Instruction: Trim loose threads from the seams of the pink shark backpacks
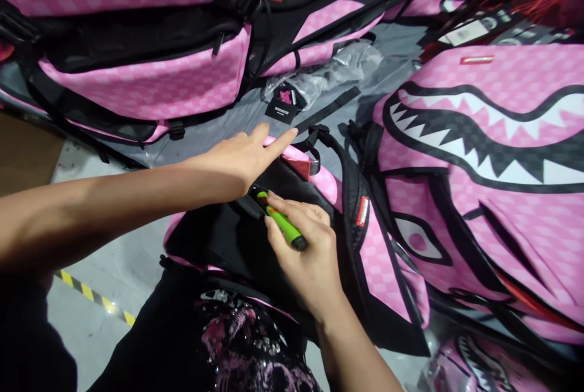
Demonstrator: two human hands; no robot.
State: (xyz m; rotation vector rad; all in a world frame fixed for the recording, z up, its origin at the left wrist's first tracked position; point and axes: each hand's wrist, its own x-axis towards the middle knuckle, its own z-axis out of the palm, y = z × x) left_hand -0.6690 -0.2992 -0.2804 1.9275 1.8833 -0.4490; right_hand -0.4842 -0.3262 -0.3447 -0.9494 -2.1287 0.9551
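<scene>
A black and pink backpack (219,234) lies before me, with its black side up. My left hand (244,157) rests on its upper edge, fingers stretched out and partly spread. My right hand (308,243) is wrapped round a green, pen-like tool with black ends (286,226). The tool's front end points up and left at the black fabric, just below my left wrist; its exact tip is hard to make out. Beside my left fingertips is a red patch (298,167) by the top loop. A shoulder strap (362,197) with a red label runs down the right side.
A pink backpack with a shark-mouth print (483,136) stands at right. More pink and black backpacks (150,84) line the back and upper left. A black hang tag (281,111) and clear plastic (340,69) lie on the grey surface. Striped tape (93,296) marks the floor.
</scene>
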